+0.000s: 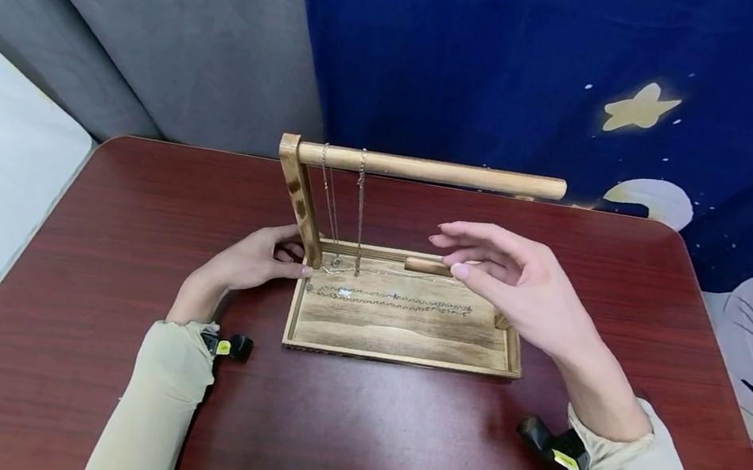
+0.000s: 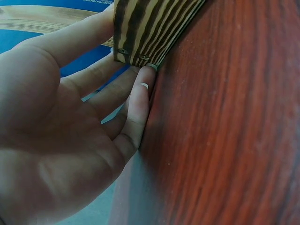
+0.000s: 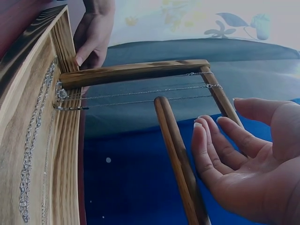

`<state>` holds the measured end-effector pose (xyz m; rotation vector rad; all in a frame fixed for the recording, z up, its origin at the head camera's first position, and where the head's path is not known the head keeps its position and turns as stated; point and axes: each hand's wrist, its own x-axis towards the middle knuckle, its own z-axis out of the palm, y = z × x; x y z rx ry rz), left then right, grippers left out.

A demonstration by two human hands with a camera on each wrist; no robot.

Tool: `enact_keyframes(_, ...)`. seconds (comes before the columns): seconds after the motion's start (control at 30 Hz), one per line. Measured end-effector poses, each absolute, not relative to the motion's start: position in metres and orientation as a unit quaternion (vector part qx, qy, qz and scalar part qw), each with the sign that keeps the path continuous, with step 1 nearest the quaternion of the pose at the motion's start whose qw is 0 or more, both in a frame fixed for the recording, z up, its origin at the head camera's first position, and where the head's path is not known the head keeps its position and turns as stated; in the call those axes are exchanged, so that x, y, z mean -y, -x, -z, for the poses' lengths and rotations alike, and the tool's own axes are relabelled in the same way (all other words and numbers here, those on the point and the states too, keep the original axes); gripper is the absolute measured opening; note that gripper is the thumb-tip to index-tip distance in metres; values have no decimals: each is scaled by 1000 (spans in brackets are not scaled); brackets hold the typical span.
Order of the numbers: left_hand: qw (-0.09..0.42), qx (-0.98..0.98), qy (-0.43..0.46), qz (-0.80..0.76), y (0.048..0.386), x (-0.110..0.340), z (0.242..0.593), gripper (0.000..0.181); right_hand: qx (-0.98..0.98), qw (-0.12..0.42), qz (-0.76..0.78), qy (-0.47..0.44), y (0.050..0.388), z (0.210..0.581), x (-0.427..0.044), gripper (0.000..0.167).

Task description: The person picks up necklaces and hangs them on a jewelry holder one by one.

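A wooden necklace stand has a shallow tray (image 1: 404,343), a left post (image 1: 301,208) and a top bar (image 1: 457,174). Two thin necklaces (image 1: 361,201) hang from the bar near the post. A chain necklace (image 1: 403,302) lies lengthwise in the tray, with a finer chain (image 3: 45,187) beside it. At the tray's back left corner my left hand (image 1: 254,256) grips the edge, thumb on the rim; its fingers touch the corner (image 2: 140,37) in the left wrist view. My right hand (image 1: 521,283) hovers over the tray's right side, fingers loosely bent, holding nothing.
A shorter, lower rod (image 1: 426,266) runs behind my right fingertips; the hand hides its right end. The stand sits on a reddish-brown table (image 1: 349,432). Grey (image 1: 196,25) and dark blue (image 1: 444,60) curtains hang behind the table. Each wrist wears a black camera.
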<state>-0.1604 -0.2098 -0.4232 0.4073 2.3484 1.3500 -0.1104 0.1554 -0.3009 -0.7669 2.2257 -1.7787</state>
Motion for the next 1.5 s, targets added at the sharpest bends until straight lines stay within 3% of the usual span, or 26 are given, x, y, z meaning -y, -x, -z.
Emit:
enact_keyframes(0.33,201,-845,-142,-474,161,210,423,52,-751,90,608,241,103,306,-162,38)
enact_keyframes(0.63,212,-842,-135,-478,157,213,428,62,-743,120,619,226,96,316,-166,32)
enact_keyframes(0.97,201,-848,-141,-470,160,212,425,59,-754,114,602,235,95,324,-170,27)
enact_keyframes(1.17,198,-852,-140,-464,161,212,424,66,-770,122,580,237,92,331,-172,27)
enact_keyframes(1.5,200,-849,-141,-468,161,212,424,60,-788,132,550,243,86,346,-173,31)
